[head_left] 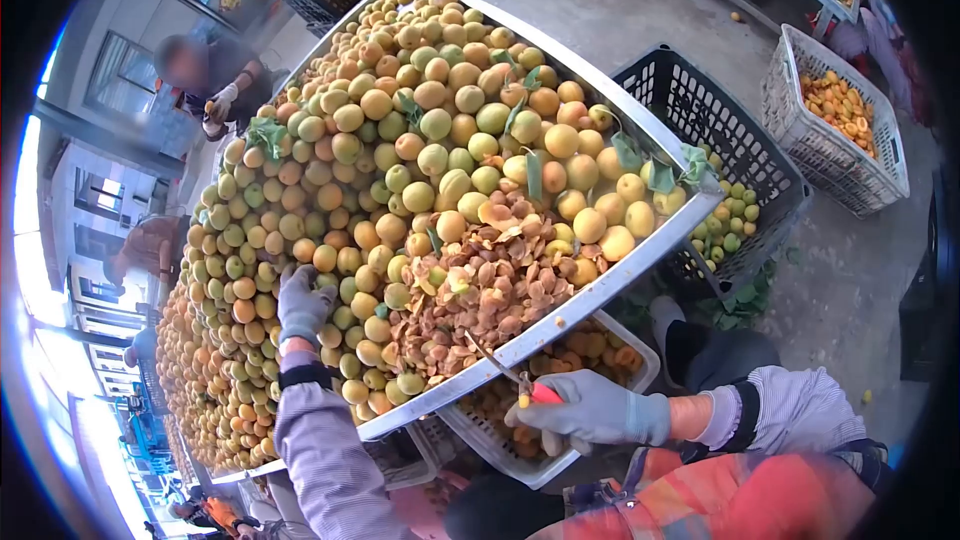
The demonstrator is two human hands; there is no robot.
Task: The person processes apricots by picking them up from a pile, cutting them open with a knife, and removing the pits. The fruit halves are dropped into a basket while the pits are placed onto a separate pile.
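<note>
Grey-gloved left hand (305, 308), lower left, spreads its fingers over apricots (435, 124) at centre, seemingly contained by the metal rim (600, 290); right hand (600, 410), lower right, wraps its fingers around the red-handled tool (545, 393), perhaps for control, near pits (500, 285).

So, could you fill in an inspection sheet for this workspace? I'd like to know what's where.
Surface: metal-rimmed table, heaped with fruit.
Job's things: whole green-to-orange fruit; brown stones piled near the edge; halved fruit in a crate below it.
Clutter: leaves among the fruit, more on the floor.
Left hand: gloved, on the fruit.
Right hand: gloved, gripping a red-handled tool by the rim.
Cables: nothing seen.
Surroundings: black crate with green fruit; white crate with orange pieces; another person across the table, others further off.
</note>
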